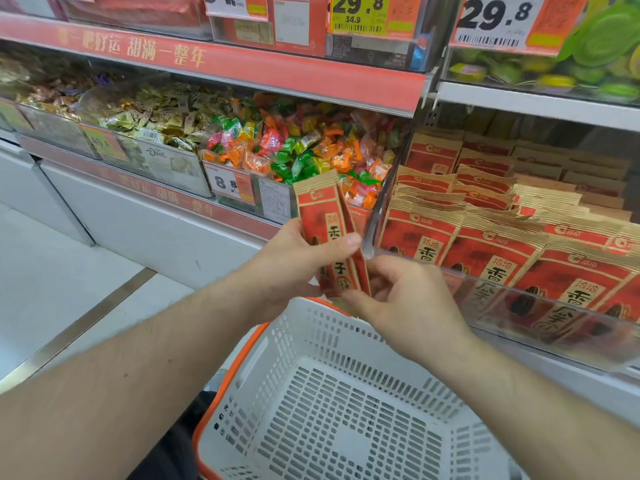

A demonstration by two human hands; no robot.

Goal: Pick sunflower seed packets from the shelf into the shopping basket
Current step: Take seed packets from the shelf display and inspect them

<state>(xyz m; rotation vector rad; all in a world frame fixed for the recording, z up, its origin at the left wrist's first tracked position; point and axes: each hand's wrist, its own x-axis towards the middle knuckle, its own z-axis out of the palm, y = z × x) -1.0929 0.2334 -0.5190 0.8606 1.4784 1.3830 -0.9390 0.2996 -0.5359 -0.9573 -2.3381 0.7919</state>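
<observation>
My left hand [298, 258] grips red-and-tan sunflower seed packets [322, 216], held upright and edge-on above the far rim of the basket; two seem to be held together. My right hand [398, 299] is just right of them, its thumb and fingers pinching their lower edge. The white shopping basket [277, 358] with an orange rim sits below both hands and holds nothing. More packets of the same kind [485, 244] lie in rows on the shelf to the right, behind a clear plastic front [540, 317].
A bin of mixed coloured candies [304, 147] and a bin of gold-wrapped sweets [156, 112] fill the shelf to the left. Price tags [360, 12] hang from the upper shelf. A white cabinet base and pale floor [52, 271] lie at the lower left.
</observation>
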